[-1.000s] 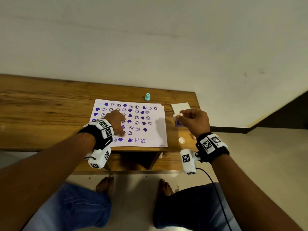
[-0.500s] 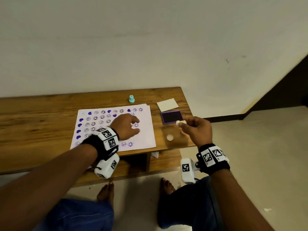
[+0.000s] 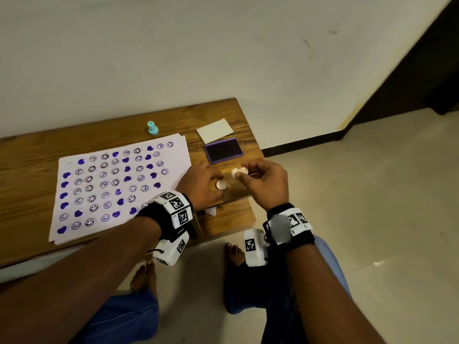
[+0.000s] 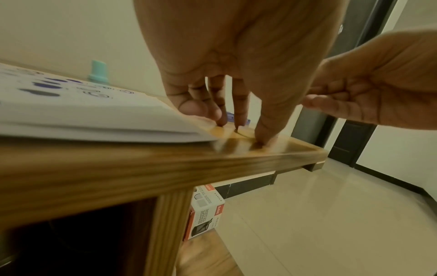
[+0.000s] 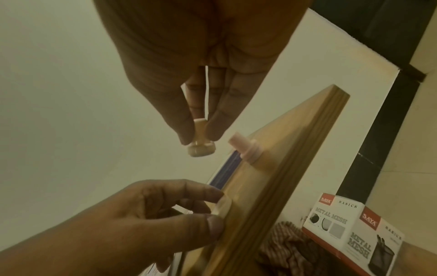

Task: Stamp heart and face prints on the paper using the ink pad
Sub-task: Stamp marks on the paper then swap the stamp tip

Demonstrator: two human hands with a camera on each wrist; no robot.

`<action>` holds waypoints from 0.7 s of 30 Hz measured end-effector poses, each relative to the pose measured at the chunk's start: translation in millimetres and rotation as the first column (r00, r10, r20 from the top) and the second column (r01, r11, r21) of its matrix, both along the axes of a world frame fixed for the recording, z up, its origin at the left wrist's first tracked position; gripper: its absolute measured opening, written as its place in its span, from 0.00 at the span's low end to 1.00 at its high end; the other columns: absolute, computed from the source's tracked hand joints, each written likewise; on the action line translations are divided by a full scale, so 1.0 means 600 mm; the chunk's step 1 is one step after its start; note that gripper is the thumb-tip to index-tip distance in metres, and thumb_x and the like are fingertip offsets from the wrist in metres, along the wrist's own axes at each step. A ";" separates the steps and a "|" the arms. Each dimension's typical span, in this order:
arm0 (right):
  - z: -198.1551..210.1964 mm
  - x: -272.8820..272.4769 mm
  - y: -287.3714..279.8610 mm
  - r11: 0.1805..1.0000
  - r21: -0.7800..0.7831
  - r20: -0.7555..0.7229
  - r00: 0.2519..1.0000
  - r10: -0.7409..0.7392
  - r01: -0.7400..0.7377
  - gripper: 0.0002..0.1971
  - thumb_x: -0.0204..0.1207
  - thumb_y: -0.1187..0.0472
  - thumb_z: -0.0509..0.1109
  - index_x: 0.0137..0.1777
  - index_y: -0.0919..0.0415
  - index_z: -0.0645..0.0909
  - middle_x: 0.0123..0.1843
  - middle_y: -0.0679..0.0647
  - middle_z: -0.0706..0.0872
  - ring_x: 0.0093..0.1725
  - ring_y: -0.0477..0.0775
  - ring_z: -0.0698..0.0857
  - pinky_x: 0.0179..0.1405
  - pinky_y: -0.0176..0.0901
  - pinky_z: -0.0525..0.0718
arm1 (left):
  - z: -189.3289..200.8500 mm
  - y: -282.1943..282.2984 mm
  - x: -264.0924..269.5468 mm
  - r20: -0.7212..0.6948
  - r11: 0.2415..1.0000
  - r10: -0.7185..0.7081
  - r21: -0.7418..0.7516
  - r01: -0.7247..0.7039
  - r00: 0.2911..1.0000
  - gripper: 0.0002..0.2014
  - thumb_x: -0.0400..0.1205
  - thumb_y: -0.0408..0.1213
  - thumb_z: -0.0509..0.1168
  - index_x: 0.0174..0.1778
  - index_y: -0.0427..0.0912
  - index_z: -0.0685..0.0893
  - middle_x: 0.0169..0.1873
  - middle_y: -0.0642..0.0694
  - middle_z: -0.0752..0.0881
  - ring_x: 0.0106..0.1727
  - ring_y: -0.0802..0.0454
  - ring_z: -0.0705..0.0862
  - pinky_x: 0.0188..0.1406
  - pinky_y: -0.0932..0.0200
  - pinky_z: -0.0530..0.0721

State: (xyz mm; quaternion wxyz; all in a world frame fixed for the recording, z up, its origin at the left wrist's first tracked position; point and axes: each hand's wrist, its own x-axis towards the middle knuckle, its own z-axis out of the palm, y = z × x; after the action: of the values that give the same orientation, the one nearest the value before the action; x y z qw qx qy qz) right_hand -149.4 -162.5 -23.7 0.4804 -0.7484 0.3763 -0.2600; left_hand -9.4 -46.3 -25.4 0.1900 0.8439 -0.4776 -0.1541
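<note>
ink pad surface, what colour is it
Dark purple, in a lighter purple frame; the rectangular ink pad shows best in the head view.

the white and red cardboard box (image 5: 352,229) at four o'clock under the table reads "saya", "basics" and "metal mesh".

- Stamp (image 5: 201,147) face in the right hand (image 3: 264,182) points away, its design unseen
- Left hand (image 3: 200,186) covers most of the white cap (image 3: 221,184)
- Paper (image 3: 119,187) near corner hidden under the left wrist
- Table (image 4: 141,166) edge smeared with blur
</note>
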 end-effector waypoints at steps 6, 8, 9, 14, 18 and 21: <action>-0.002 -0.005 0.002 0.999 -0.032 -0.013 1.000 0.016 -0.017 0.08 0.70 0.55 0.83 0.47 0.48 0.89 0.40 0.43 0.91 0.40 0.41 0.89 0.41 0.35 0.88 | -0.001 -0.001 -0.005 -0.033 0.998 0.009 -0.057 -0.011 0.999 0.17 0.73 0.47 0.74 0.55 0.47 0.88 0.53 0.48 0.85 0.55 0.49 0.82 0.49 0.59 0.77; -0.002 -0.003 0.005 0.999 -0.034 -0.012 1.000 0.025 -0.026 0.08 0.70 0.55 0.83 0.47 0.49 0.89 0.40 0.42 0.91 0.39 0.41 0.89 0.41 0.35 0.88 | 0.000 0.003 -0.009 -0.051 0.997 0.029 -0.076 -0.033 0.998 0.15 0.72 0.46 0.73 0.53 0.48 0.87 0.50 0.50 0.86 0.50 0.51 0.84 0.46 0.59 0.80; -0.003 -0.001 0.007 0.998 -0.040 -0.011 0.999 0.039 -0.039 0.08 0.70 0.55 0.83 0.47 0.50 0.90 0.40 0.42 0.91 0.40 0.41 0.90 0.42 0.36 0.89 | 0.002 0.007 -0.011 -0.076 0.994 0.054 -0.088 -0.060 0.996 0.15 0.72 0.45 0.73 0.53 0.48 0.87 0.48 0.50 0.88 0.48 0.52 0.85 0.45 0.59 0.82; -0.002 0.005 0.027 0.994 -0.058 0.031 0.995 0.099 -0.097 0.10 0.69 0.57 0.84 0.49 0.54 0.91 0.40 0.44 0.92 0.38 0.42 0.90 0.39 0.35 0.88 | 0.010 0.027 -0.023 -0.348 0.949 0.182 -0.181 -0.257 0.920 0.16 0.69 0.34 0.77 0.53 0.47 0.87 0.41 0.50 0.89 0.38 0.57 0.88 0.38 0.68 0.85; 0.002 0.007 0.037 0.990 -0.074 0.082 0.989 0.125 -0.119 0.09 0.69 0.60 0.84 0.49 0.53 0.90 0.40 0.40 0.90 0.38 0.38 0.89 0.37 0.27 0.84 | 0.007 0.033 -0.027 -0.578 0.885 0.239 -0.200 -0.420 0.780 0.16 0.69 0.29 0.78 0.51 0.44 0.89 0.38 0.49 0.91 0.37 0.56 0.89 0.40 0.65 0.88; 0.005 0.010 0.040 0.987 -0.078 0.108 0.983 0.149 -0.141 0.09 0.69 0.60 0.84 0.49 0.54 0.90 0.40 0.39 0.90 0.37 0.36 0.88 0.36 0.25 0.82 | 0.012 0.034 -0.030 -0.655 0.861 0.232 -0.205 -0.465 0.719 0.16 0.69 0.28 0.78 0.53 0.42 0.90 0.42 0.45 0.92 0.43 0.52 0.92 0.49 0.56 0.90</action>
State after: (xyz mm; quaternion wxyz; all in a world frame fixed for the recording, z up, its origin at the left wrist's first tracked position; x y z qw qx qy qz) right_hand -143.4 -138.6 -20.6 0.4921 -0.7742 0.2833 -0.2797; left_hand -27.4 -25.8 -17.9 0.5088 0.7747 -0.2393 -0.2894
